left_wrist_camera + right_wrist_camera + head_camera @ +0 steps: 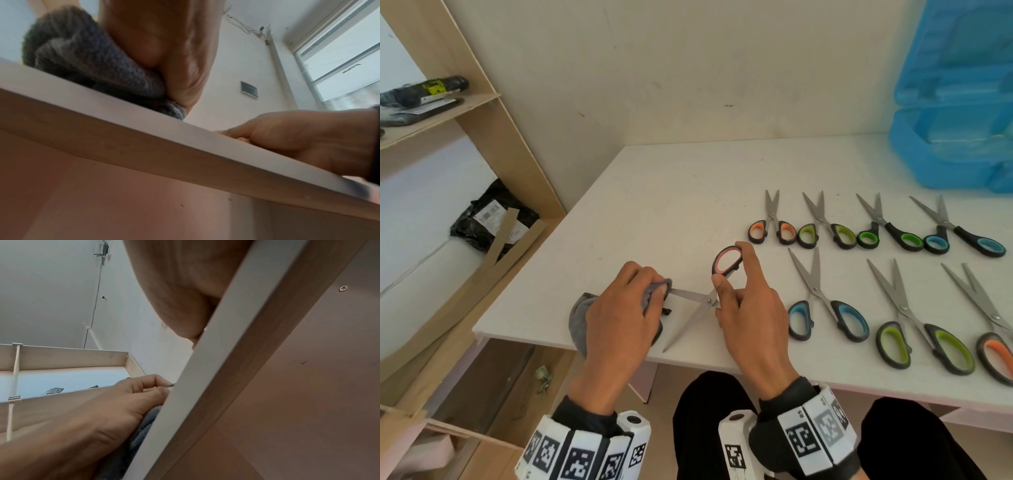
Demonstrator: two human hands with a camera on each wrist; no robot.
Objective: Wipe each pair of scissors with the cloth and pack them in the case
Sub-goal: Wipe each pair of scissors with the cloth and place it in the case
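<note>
A white table [688, 192] carries everything, with a wooden shelf unit [493, 113] standing off its left edge. At the table's far right corner sits the blue plastic case [955, 102], its lid raised against the wall.

Along the right half of the table lie seven pairs of scissors in two rows, all with blades parted. The far row holds an orange-handled pair [772, 226], a yellow-green pair [825, 229], a bright green pair [887, 233] and a blue pair [959, 236]. The near row, close to the front edge, holds a larger blue pair [825, 308], a larger yellow-green pair [917, 335] and a larger orange pair [993, 342] cut off by the right side of the view.

Near the front edge, left of the rows, the grey cloth [582, 315] is bunched under the left hand [619, 315], whose fingers curl round it and pinch it onto one blade of the pink-handled scissors [705, 298]. These scissors are spread wide, the other blade pointing toward the front edge. The right hand [746, 308] grips them at the handles, index finger and thumb pinching the upper pink loop; the lower loop is hidden under the palm.
</note>
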